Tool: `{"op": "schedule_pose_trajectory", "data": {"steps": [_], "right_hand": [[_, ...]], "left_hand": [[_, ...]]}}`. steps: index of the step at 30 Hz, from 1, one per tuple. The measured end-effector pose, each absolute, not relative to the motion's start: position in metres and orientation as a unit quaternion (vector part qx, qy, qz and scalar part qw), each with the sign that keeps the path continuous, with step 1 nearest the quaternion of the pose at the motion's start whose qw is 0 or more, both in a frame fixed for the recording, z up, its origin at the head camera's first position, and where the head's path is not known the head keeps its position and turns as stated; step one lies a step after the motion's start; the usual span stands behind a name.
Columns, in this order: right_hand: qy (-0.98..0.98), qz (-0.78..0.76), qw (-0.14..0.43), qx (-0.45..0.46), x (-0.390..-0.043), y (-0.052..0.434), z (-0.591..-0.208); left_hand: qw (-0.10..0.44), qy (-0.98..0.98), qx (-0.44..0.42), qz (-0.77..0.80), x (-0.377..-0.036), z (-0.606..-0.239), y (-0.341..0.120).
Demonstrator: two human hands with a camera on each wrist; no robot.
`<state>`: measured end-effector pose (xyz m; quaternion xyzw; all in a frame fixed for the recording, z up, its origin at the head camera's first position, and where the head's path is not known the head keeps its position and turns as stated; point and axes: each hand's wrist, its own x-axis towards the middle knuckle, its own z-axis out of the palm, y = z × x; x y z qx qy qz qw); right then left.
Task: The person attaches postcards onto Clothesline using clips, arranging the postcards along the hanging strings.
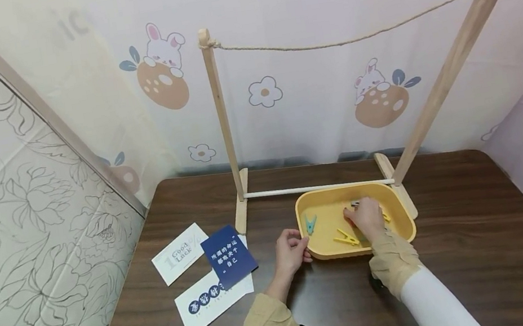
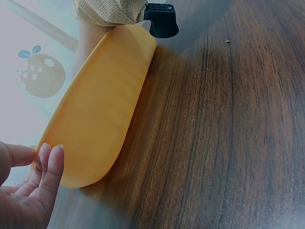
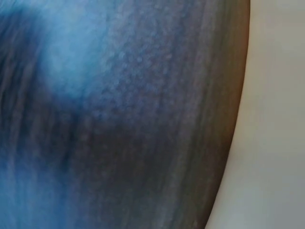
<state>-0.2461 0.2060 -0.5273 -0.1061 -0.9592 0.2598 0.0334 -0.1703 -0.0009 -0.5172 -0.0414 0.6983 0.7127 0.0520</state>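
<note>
**Ana:** Wallpaper with rabbits and flowers (image 1: 264,92) wraps the corner, and below it sits the dark wood counter (image 1: 484,241). Biggest thing on it?

**Ben:** That wooden rack (image 1: 226,134), two posts with a twine line (image 1: 345,40) sagging between them and a white rod low across its feet.

**Ana:** And right in front of the rack?

**Ben:** The yellow tray (image 1: 406,231), touching the rack's right foot. The left hand (image 1: 289,250) is at its near-left rim, thumb and fingers pinching the edge; the wrist view shows the fingertips (image 2: 50,162) against the tray's outer wall (image 2: 95,119).

**Ana:** The right hand (image 1: 366,216)?

**Ben:** Down inside the tray, over the pegs there. Whether its grip has closed on one I cannot tell; its wrist view is only blur.

**Ana:** Left of the tray?

**Ben:** Three cards: a white one (image 1: 179,254), a dark blue one (image 1: 229,256) overlapping another white one (image 1: 211,302).

**Ana:** Smallest bits?

**Ben:** A yellow peg (image 1: 346,238) lying just beside the right hand, and a teal peg (image 1: 310,224) near the tray's left wall.
</note>
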Motion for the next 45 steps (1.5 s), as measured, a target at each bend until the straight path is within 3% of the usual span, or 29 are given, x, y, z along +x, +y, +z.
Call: {"op": "schedule_pose_trajectory", "data": {"steps": [12,23,45], "right_hand": [[-0.953,0.284,0.058,-0.083,-0.242,0.207,-0.526],[-0.936,0.333,0.01,-0.116,-0.24,0.209,-0.518],[-0.915,0.388,0.021,-0.104,-0.214,0.213,-0.502]], "left_hand": [[0.055,0.7,-0.049,0.71,-0.168,-0.516,0.001],[0.049,0.702,-0.047,0.709,-0.169,-0.515,0.0],[0.041,0.699,-0.05,0.712,-0.17,-0.516,0.002]]}}
